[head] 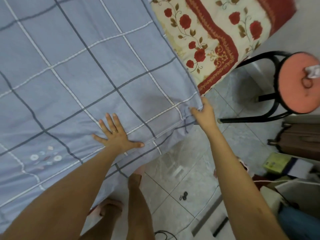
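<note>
Head view: blue checked sheet spread over the left and far area, covering a floral mattress exposed far right. Left hand flat, fingers spread, pressing near the sheet's near edge. Right hand pinching its near-right corner.

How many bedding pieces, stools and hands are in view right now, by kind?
Bedding pieces: 2, the blue checked sheet and the red floral blanket
Stools: 1, the stool with a pink seat
Hands: 2, the left hand flat on the sheet, the right hand gripping its corner
Total: 5
</note>
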{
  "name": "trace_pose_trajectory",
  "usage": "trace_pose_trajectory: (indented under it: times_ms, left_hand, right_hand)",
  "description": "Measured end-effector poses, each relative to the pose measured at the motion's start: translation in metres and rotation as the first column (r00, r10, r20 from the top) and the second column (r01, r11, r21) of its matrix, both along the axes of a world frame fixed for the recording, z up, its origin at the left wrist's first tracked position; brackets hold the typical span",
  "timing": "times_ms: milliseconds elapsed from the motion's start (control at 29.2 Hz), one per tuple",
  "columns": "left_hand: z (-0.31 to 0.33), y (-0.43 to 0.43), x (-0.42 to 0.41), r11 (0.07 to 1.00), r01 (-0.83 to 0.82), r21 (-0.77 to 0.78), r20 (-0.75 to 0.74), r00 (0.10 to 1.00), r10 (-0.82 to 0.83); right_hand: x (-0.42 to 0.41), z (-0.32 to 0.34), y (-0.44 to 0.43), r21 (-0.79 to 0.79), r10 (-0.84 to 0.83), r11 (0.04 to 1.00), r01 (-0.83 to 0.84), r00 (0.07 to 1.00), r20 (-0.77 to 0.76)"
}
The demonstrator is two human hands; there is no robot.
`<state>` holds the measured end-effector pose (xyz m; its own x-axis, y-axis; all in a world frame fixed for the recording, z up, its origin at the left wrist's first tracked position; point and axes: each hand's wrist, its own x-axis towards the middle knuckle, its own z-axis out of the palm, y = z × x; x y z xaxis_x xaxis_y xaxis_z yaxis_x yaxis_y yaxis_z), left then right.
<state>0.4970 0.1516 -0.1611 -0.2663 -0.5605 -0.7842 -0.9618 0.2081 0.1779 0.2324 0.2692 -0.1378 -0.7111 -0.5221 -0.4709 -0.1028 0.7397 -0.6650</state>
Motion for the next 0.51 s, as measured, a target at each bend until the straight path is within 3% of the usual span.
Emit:
trace_pose_trajectory:
  times_ms: [69,137,171,240,308,411,514]
  left_hand:
    - [0.005,-0.003,-0.004,0.998,-0.028,0.052,-0.004,1.000,0.028]
    - [0.029,-0.005,-0.011,0.961,-0.251,0.115,-0.208,0.940,0.270]
    - [0.063,-0.008,-0.003,0.908,-0.393,0.143,-0.365,0.832,0.417]
    - [0.097,0.005,-0.012,0.884,-0.449,0.130,-0.522,0.727,0.446]
    - [0.142,0.012,-0.003,0.833,-0.514,0.206,-0.553,0.641,0.532]
    - [0.190,0.004,0.041,0.653,-0.740,0.159,-0.605,0.450,0.657]
    - [0.250,-0.010,0.116,0.651,-0.759,-0.001,-0.660,0.490,0.570]
  right_hand:
    - [0.036,0.029,-0.007,0.011,0.133,0.991,-0.133,0.991,0.003]
    - [0.083,0.054,-0.013,0.031,0.266,0.963,-0.269,0.961,0.072]
    - [0.117,0.079,-0.023,-0.002,0.344,0.938,-0.346,0.934,0.096]
    - [0.166,0.095,-0.029,-0.057,0.409,0.912,-0.405,0.902,0.140]
    - [0.214,0.121,-0.033,-0.116,0.369,0.929,-0.351,0.905,0.211]
    - [0.273,0.159,-0.036,-0.151,0.414,0.909,-0.388,0.879,0.237]
    - [0.327,0.213,-0.041,-0.296,0.607,0.776,-0.556,0.787,0.112]
